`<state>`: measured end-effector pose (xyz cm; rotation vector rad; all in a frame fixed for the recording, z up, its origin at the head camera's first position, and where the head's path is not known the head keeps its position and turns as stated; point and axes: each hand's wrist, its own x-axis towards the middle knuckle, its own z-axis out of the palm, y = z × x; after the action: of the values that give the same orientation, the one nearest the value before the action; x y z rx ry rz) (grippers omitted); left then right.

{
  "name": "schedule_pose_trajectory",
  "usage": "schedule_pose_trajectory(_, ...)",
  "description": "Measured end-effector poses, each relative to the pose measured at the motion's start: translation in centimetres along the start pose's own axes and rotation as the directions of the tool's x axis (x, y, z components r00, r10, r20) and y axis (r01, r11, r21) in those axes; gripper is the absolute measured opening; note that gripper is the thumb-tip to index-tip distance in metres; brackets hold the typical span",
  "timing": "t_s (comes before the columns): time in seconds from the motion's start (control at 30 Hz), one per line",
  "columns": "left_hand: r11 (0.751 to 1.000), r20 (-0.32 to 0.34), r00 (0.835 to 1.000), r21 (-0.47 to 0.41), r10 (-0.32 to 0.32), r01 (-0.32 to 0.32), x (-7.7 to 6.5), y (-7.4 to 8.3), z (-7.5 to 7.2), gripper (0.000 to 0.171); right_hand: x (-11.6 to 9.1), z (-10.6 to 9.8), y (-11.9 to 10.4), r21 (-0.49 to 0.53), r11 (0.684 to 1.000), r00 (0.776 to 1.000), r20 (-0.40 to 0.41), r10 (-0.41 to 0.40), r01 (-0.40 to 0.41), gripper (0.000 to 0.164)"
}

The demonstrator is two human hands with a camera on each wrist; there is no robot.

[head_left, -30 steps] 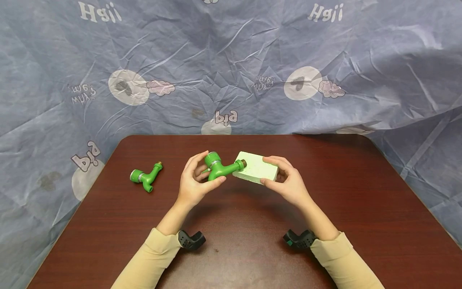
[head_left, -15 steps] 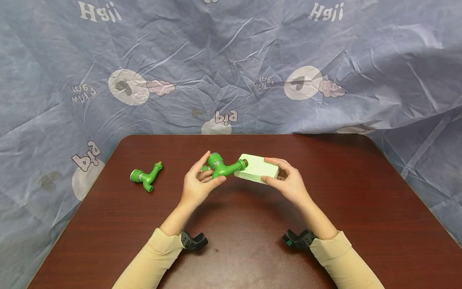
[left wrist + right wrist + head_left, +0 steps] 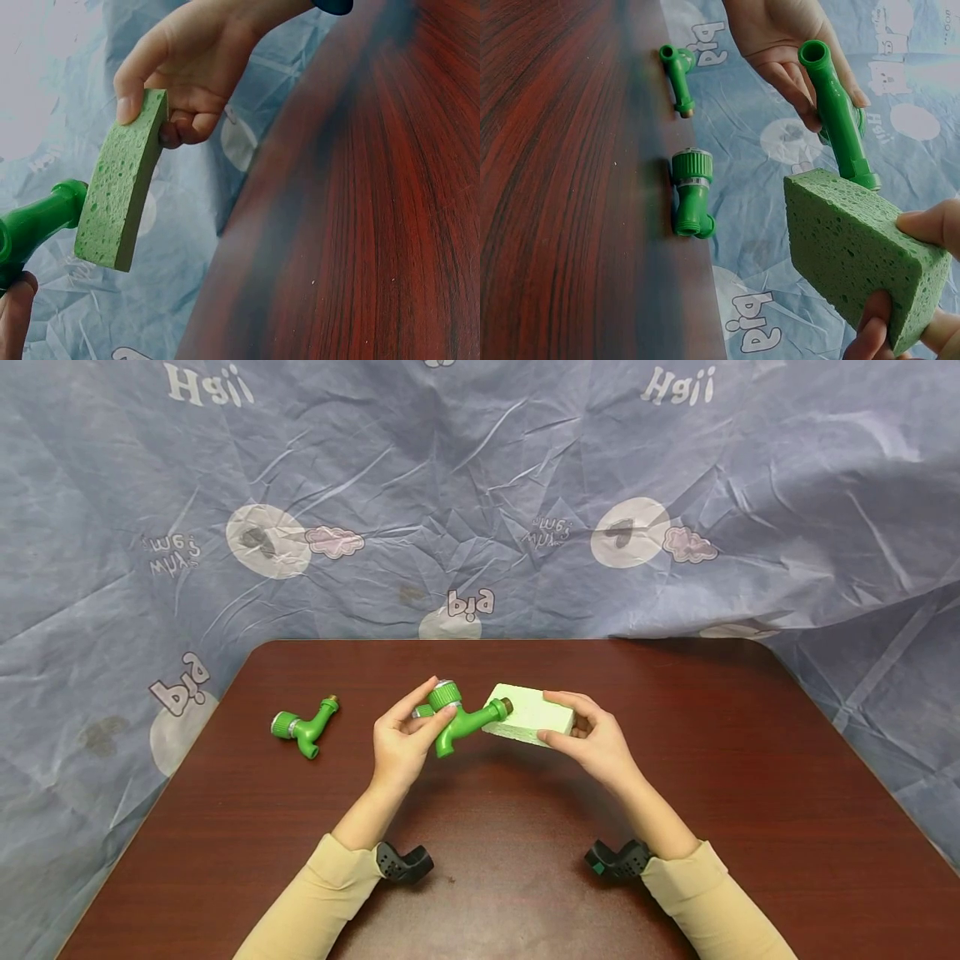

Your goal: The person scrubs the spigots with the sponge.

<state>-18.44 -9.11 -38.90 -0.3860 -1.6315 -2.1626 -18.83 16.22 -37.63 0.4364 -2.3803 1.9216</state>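
Note:
My left hand [image 3: 396, 750] grips a green plastic tap [image 3: 474, 721] by its ribbed knob, above the table. The tap's threaded brass end points right, up against the near side of a pale green sponge [image 3: 531, 713]; whether they touch I cannot tell. My right hand [image 3: 600, 742] pinches the sponge at its right end, thumb on one side and fingers on the other. The right wrist view shows the held tap [image 3: 838, 124] with its spout opening toward the camera, close to the sponge's edge [image 3: 855, 247]. In the left wrist view only part of this tap [image 3: 41, 219] appears.
One more green tap [image 3: 303, 727] lies on the dark red wooden table [image 3: 487, 877] at the left. Another tap [image 3: 692, 196] lies on the table behind my left hand, mostly hidden in the head view. A printed grey-blue cloth [image 3: 480, 510] hangs behind the table.
My left hand has shifted its hold on the tap, the thumb moving up to the knob, and the spout now points down in plain view. The sponge has stayed nearly in place.

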Motion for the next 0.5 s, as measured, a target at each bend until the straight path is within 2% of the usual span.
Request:
schedule_pose_trajectory(0.17, 0.999, 0.008, 1.000, 0.041, 0.010, -0.011, 0.11, 0.05, -0.16, 0.050, -0.01, -0.08, -0.01, 0.012, 1.000, 1.000, 0.001, -0.001, 0.001, 0.054)
schedule_pose_trajectory(0.33, 0.994, 0.025, 1.000, 0.106, -0.014, 0.011, 0.34, 0.29, -0.34, 0.052, 0.00, -0.16, -0.05, 0.029, 0.999, 1.000, -0.009, -0.018, 0.019, 0.054)
schedule_pose_trajectory(0.5, 0.996, 0.063, 0.997, 0.082, -0.040, 0.035, 0.45, 0.50, -0.46, 0.045, 0.01, -0.25, -0.21, 0.027, 0.999, 1.000, -0.009, -0.027, 0.027, 0.054)
